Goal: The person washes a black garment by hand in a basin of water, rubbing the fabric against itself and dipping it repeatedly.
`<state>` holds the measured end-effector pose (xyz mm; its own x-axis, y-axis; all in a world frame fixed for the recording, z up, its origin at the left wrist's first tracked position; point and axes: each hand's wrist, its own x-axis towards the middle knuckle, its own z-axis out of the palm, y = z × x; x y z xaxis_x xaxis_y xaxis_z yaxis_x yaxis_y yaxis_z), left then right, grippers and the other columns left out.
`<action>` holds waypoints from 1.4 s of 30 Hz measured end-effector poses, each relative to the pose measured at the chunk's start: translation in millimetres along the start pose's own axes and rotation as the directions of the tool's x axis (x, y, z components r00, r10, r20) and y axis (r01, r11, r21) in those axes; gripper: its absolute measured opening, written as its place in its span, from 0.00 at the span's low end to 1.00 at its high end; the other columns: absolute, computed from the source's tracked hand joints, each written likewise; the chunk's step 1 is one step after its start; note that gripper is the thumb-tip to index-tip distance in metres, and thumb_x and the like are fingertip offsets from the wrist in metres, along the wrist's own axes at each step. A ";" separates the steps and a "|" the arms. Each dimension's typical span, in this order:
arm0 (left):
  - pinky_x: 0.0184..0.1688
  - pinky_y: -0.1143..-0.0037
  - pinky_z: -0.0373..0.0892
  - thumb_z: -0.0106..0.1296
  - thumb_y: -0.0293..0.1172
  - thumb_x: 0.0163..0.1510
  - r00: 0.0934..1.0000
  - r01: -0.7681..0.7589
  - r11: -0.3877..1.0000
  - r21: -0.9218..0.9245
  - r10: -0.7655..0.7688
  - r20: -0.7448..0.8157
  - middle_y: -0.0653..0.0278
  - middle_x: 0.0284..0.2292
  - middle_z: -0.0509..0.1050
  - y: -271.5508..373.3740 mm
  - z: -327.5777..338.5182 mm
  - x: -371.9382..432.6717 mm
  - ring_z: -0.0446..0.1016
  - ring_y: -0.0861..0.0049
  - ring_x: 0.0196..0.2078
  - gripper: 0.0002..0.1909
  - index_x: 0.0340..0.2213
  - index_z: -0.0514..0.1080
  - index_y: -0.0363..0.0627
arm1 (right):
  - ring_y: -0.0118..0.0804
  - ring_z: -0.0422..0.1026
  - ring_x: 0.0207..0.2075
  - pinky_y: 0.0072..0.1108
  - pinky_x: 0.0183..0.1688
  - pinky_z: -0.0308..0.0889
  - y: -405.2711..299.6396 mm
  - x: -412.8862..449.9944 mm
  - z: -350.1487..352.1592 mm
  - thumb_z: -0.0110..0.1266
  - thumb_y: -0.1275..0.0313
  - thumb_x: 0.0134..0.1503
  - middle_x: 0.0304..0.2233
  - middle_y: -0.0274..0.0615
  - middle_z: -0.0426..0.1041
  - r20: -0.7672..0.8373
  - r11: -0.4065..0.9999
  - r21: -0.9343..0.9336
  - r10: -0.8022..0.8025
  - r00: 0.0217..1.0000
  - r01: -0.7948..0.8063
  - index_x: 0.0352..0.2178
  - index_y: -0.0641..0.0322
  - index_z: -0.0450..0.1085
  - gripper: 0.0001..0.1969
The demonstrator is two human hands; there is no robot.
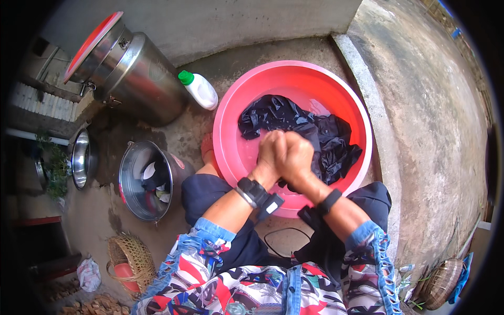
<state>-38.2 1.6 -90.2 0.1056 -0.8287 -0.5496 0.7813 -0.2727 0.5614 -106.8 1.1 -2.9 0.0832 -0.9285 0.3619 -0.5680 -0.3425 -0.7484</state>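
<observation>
A large pink plastic basin point(230, 98) stands before me, with a little water in the bottom. In it lies a wet black garment point(271, 112), bunched and shiny. Over the middle of the basin, my left hand point(268, 153) and my right hand point(296, 153) are pressed together as fists. Both are closed on dark cloth of the garment, part of which shows beside and under the knuckles. My fingers mostly hide the gripped part. Each wrist wears a dark strap.
A white bottle with a green cap point(200, 91) stands left of the basin, near a tall steel drum point(145, 78). A metal bucket point(145, 208) holds clothes. Further left are a steel bowl point(80, 157) and a woven basket point(138, 256). A concrete curb point(366, 86) runs along the right.
</observation>
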 end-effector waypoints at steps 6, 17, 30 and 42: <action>0.32 0.75 0.68 0.45 0.30 0.55 1.000 0.005 1.000 0.002 -0.005 -0.011 0.70 0.24 0.69 13.6 32.1 -35.1 0.68 0.80 0.28 0.08 0.23 0.69 0.46 | 0.60 0.70 0.22 0.43 0.25 0.63 46.6 28.7 -10.1 0.45 0.57 0.61 0.16 0.56 0.69 0.050 0.951 -0.076 0.304 0.951 -0.300 0.13 0.63 0.68 0.26; 0.37 0.78 0.69 0.51 0.27 0.53 0.978 0.040 0.998 0.044 -0.049 0.201 0.70 0.28 0.73 34.9 32.3 -41.9 0.71 0.81 0.33 0.04 0.26 0.74 0.44 | 0.43 0.71 0.21 0.31 0.29 0.66 76.0 38.4 -26.6 0.55 0.58 0.57 0.19 0.48 0.72 0.053 0.906 -0.013 0.423 0.904 -0.423 0.25 0.65 0.72 0.18; 0.38 0.79 0.69 0.69 0.53 0.38 0.741 -0.663 0.400 0.633 0.234 0.629 0.66 0.28 0.76 70.7 3.6 -13.4 0.72 0.84 0.34 0.32 0.33 0.71 0.38 | 0.22 0.70 0.34 0.17 0.39 0.65 42.1 46.1 -102.7 0.63 0.75 0.48 0.29 0.29 0.72 0.663 0.781 0.428 0.071 0.745 -0.455 0.33 0.64 0.74 0.09; 0.54 0.72 0.64 0.52 0.60 0.53 0.912 -0.046 0.969 0.242 -0.058 0.406 0.66 0.48 0.71 44.6 16.2 -23.7 0.69 0.77 0.49 0.36 0.50 0.67 0.41 | 0.30 0.71 0.39 0.21 0.44 0.68 85.8 48.6 -59.9 0.53 0.85 0.40 0.35 0.34 0.73 0.190 0.660 0.670 0.289 0.938 -0.340 0.37 0.60 0.71 0.19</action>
<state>-15.9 1.1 -42.1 -0.1987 -0.9384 -0.2825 0.6036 -0.3443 0.7191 -200.5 -64.7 -16.3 0.0695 -0.9974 0.0172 0.1452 -0.0069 -0.9894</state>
